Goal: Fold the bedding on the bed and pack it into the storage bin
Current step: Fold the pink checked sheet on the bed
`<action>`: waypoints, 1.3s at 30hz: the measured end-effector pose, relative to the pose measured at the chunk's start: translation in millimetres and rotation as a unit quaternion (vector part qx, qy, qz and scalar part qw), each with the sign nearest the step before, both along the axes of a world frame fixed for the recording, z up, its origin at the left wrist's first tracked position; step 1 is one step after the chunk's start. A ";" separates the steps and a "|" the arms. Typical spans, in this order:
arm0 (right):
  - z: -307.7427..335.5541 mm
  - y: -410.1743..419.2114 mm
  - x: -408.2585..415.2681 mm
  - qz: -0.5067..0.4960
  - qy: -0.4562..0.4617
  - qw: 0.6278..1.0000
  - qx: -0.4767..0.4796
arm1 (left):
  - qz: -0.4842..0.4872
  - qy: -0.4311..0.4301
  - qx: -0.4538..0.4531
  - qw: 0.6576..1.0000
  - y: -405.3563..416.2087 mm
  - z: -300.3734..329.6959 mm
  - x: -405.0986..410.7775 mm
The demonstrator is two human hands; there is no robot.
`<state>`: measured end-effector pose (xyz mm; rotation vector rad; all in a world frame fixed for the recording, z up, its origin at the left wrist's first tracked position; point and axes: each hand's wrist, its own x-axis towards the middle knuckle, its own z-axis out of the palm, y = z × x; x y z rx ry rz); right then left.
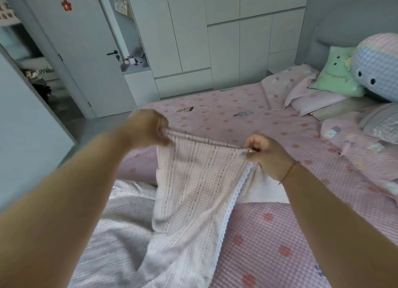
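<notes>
From the head camera, you have the pale pink waffle-weave blanket [193, 190] lifted off the bed [269, 233], which wears a pink spotted cover. Your left hand [148, 129] has its fingers curled around one end of the blanket's top edge, and your right hand [266, 155] pinches the other end, thumb against curled fingers. The edge between them runs taut, left to right, tilting slightly down toward the right.

From that edge the cloth hangs toward you, so its long axis runs far to near. The lower part lies bunched on the near left of the mattress, where more pale fabric is heaped. A scalloped white trim [233, 203] follows the right-hand side of the hanging panel.

Judging by how it drapes, expect it to be light, soft and limp, with no stiffness to hold a fold by itself. The textured weave should give good grip, so slipping looks unlikely. Corners and the trimmed edge are probably your best holds, since they let you line up the sides squarely.

Pillows [310, 98] and a green cushion [336, 72] sit far right by the headboard. No storage bin is in view.
</notes>
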<state>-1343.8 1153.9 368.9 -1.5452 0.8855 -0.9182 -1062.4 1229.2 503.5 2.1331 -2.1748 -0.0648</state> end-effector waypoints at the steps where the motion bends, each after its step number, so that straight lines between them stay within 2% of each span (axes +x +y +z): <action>1: -6.7 3.9 -2.3 0.000 0.027 1.000 -0.011 | -0.007 0.015 0.025 1.000 2.8 -13.7 1.9; 4: -21.2 14.9 -6.0 0.022 0.125 0.991 -0.045 | -0.060 0.035 0.113 0.991 11.5 -45.7 2.5; 6: -27.2 20.2 -5.9 0.048 0.182 0.980 -0.069 | -0.086 0.002 0.166 0.982 13.7 -60.2 0.5; 8: -31.3 25.0 -3.2 0.072 0.223 0.968 -0.087 | -0.088 -0.044 0.204 0.974 12.6 -69.3 -3.0; 11: -35.9 31.0 2.4 0.099 0.271 0.947 -0.141 | -0.068 -0.060 0.244 0.966 8.4 -77.5 -6.2; 20: -46.3 35.6 20.6 0.111 0.337 0.901 -0.250 | 0.013 -0.013 0.238 0.971 -6.5 -86.6 1.5; 25: -49.6 28.8 23.5 0.146 0.443 0.851 -0.241 | 0.015 -0.026 0.225 0.974 -9.3 -80.3 2.2; 29: -46.7 23.2 19.3 0.121 0.438 0.864 -0.217 | 0.010 -0.033 0.235 0.971 -9.7 -69.8 10.7; 32: -39.1 14.8 14.6 0.105 0.392 0.897 -0.177 | -0.010 -0.035 0.257 0.966 -8.7 -59.8 15.2; 35: -35.9 2.0 8.8 0.085 0.329 0.933 -0.120 | -0.006 0.009 0.271 0.963 -8.4 -52.2 16.6; 37: -32.7 -4.8 5.8 0.094 0.325 0.936 -0.100 | -0.005 0.029 0.278 0.960 -9.4 -50.5 17.5; 39: -29.0 -9.5 4.9 0.114 0.353 0.922 -0.111 | -0.007 0.023 0.293 0.956 -10.8 -49.9 16.3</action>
